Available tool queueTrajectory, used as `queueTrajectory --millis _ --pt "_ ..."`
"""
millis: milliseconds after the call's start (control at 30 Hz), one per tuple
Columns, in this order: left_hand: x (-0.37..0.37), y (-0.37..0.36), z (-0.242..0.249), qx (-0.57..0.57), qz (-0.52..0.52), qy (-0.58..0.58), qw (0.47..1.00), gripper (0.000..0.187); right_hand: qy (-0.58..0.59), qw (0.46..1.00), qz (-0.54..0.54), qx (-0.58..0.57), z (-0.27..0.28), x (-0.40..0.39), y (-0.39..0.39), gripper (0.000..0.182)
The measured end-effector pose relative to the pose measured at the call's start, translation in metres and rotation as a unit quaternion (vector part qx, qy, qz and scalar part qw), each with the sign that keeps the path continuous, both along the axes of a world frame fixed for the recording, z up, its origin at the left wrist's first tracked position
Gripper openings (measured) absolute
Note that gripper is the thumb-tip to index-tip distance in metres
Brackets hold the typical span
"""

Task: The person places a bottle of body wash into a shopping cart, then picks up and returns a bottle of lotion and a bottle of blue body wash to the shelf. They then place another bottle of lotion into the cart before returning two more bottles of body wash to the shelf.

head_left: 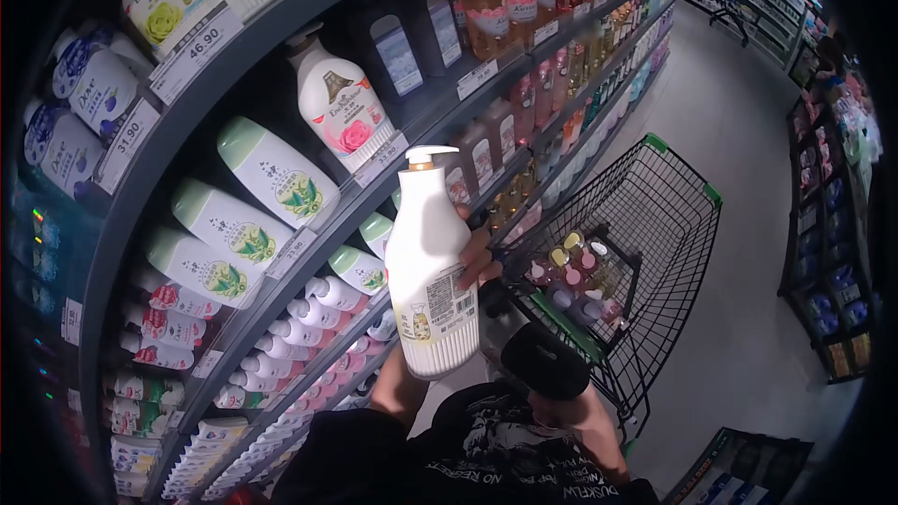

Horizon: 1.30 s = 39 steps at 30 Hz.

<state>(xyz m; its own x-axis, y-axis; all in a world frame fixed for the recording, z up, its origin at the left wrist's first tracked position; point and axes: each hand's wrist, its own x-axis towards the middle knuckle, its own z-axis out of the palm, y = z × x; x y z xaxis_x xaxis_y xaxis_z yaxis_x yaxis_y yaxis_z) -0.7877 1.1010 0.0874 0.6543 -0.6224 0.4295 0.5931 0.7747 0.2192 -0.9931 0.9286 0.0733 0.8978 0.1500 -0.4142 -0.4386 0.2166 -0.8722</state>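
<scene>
- Being held up before the shelves [271, 14] is a white pump bottle [426, 243], nearly upright, its back label and barcode turned toward the camera.
- The bottle is grasped by the left hand [479, 260], whose fingers are curled around its right edge from behind.
- The right forearm [599, 430] is seen lower down, near the cart; its hand is hidden by a black object [544, 361], so whether the fingers are clenched or released cannot be told.
- A rose-labelled bottle [344, 108] and green-capped bottles [220, 224] are lined up left of the held bottle.
- Pink- and yellow-topped items [575, 276] are carried in the wire cart [713, 194].
</scene>
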Motion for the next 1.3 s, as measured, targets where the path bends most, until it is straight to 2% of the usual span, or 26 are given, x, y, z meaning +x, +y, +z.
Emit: queueTrajectory --millis 33,67,100,133,167,233,267,300,367,433,467,567,633,700,733,900,933,967,1000,1033,1067,1100,1133,1167,1233,1300 --pt "0.008 -0.011 0.001 0.049 0.035 0.004 0.998 0.072 0.045 0.999 -0.006 0.008 -0.008 -0.001 -0.008 0.045" --pt "0.019 -0.028 -0.005 0.081 0.080 -0.022 0.993 0.076 -0.009 0.996 -0.068 0.058 -0.020 -0.001 -0.011 0.041" --pt "0.034 -0.043 -0.013 0.113 0.128 -0.049 0.984 0.080 -0.037 0.988 -0.080 0.131 -0.034 0.000 -0.019 0.033" --pt "0.058 -0.056 -0.026 0.120 0.156 -0.161 0.967 0.090 -0.028 0.976 -0.108 0.186 -0.043 -0.001 -0.027 0.028" --pt "0.069 -0.067 -0.024 0.125 0.100 -0.137 0.978 0.088 -0.020 0.961 -0.132 0.242 -0.051 -0.002 -0.035 0.023" --pt "0.075 -0.085 -0.007 0.307 0.167 -0.157 0.924 0.081 -0.012 0.934 -0.180 0.309 -0.067 -0.008 -0.047 0.019" --pt "0.080 -0.098 -0.001 0.335 0.186 -0.151 0.911 0.070 -0.008 0.923 -0.194 0.332 -0.072 -0.008 -0.051 0.020" --pt "0.083 -0.117 0.000 0.418 0.223 -0.144 0.869 0.072 -0.006 0.911 -0.209 0.355 -0.077 -0.007 -0.055 0.020" --pt "0.095 -0.147 -0.020 0.532 0.255 -0.252 0.767 0.076 0.022 0.901 -0.230 0.366 -0.079 -0.006 -0.058 0.021" --pt "0.090 -0.177 -0.045 0.583 0.296 -0.361 0.665 0.080 0.033 0.919 -0.218 0.326 -0.072 -0.003 -0.059 0.022" --pt "0.088 -0.190 -0.064 0.585 0.288 -0.382 0.655 0.076 0.024 0.933 -0.205 0.295 -0.068 -0.002 -0.061 0.022" --pt "0.084 -0.227 -0.123 0.594 0.207 -0.388 0.674 0.072 -0.009 0.938 -0.177 0.297 -0.070 -0.002 -0.066 0.024" --pt "0.066 -0.244 -0.155 0.591 0.193 -0.381 0.684 0.067 -0.008 0.939 -0.178 0.294 -0.081 -0.010 -0.069 0.028" --pt "0.038 -0.254 -0.174 0.560 0.174 -0.362 0.725 0.063 -0.056 0.926 -0.148 0.342 -0.085 -0.014 -0.071 0.035" --pt "0.029 -0.258 -0.185 0.583 0.135 -0.390 0.700 0.061 -0.051 0.900 -0.159 0.402 -0.084 -0.016 -0.069 0.037" --pt "-0.033 -0.282 -0.239 0.486 0.073 -0.520 0.698 0.055 -0.073 0.919 -0.102 0.374 -0.118 -0.031 -0.068 0.024" --pt "-0.040 -0.285 -0.247 0.493 -0.009 -0.503 0.710 0.056 -0.181 0.914 -0.114 0.345 -0.122 -0.030 -0.063 0.024" --pt "-0.047 -0.288 -0.251 0.471 -0.022 -0.491 0.733 0.053 -0.287 0.897 -0.126 0.311 -0.132 -0.031 -0.059 0.023" --pt "-0.053 -0.290 -0.264 0.464 -0.038 -0.522 0.715 0.050 -0.450 0.887 -0.003 -0.100 -0.209 -0.084 -0.035 0.025" --pt "-0.058 -0.291 -0.280 0.456 -0.055 -0.552 0.696 0.046 -0.449 0.888 -0.003 -0.099 -0.190 -0.074 -0.042 0.025" --pt "-0.062 -0.292 -0.289 0.456 -0.056 -0.551 0.696 0.046 -0.323 0.935 -0.068 0.132 -0.146 -0.052 -0.054 0.023" --pt "-0.065 -0.293 -0.297 0.434 -0.062 -0.610 0.660 0.042 -0.176 0.910 -0.129 0.353 -0.124 -0.038 -0.062 0.022" --pt "-0.066 -0.294 -0.306 0.410 -0.068 -0.667 0.618 0.038 -0.186 0.904 -0.113 0.367 -0.136 -0.043 -0.056 0.021" --pt "-0.071 -0.291 -0.317 0.394 -0.019 -0.655 0.644 0.026 -0.188 0.903 -0.113 0.369 -0.131 -0.039 -0.061 0.021" --pt "-0.072 -0.287 -0.339 0.384 0.079 -0.675 0.625 0.023 -0.013 0.919 -0.124 0.374 -0.117 -0.027 -0.071 0.021" --pt "-0.066 -0.285 -0.352 0.430 0.044 -0.696 0.573 0.022 -0.018 0.913 -0.163 0.374 -0.118 -0.023 -0.070 0.021"
